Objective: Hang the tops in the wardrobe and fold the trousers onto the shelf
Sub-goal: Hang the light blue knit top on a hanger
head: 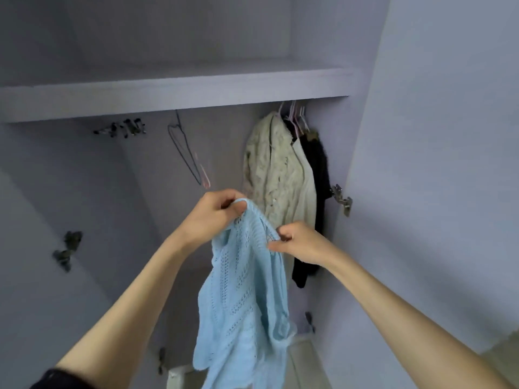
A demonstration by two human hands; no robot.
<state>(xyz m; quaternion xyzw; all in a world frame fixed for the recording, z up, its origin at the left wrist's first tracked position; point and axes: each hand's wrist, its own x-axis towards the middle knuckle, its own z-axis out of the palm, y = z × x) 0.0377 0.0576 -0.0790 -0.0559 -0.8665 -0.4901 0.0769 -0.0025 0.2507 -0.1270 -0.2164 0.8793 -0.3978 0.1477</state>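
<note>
Writing: I read no brand, label or lettering anywhere.
Blue top [244, 293]: light blue open-knit, eyelet rows, ribbed edge; I see it held up at centre frame, hanging limp toward 6 o'clock, in front of the wardrobe [84, 192] opening.
Left hand [213, 217]: fingers curled, pinching the ribbed edge at its highest point.
Right hand [297, 242]: fingers curled, gripping the same edge, at 4 o'clock of the left hand.
Shelf [168, 94]: pale lilac board, flat, matte, across 12 o'clock.
Empty hangers [186, 155]: thin wire, one dark, one pink, tilted, at 11 o'clock of the hands.
Hung clothes [278, 175]: cream textured garment, plain cream one, black one, on pink hangers at 1 o'clock.
Hinge [341, 199]: metal, on the right door.
</note>
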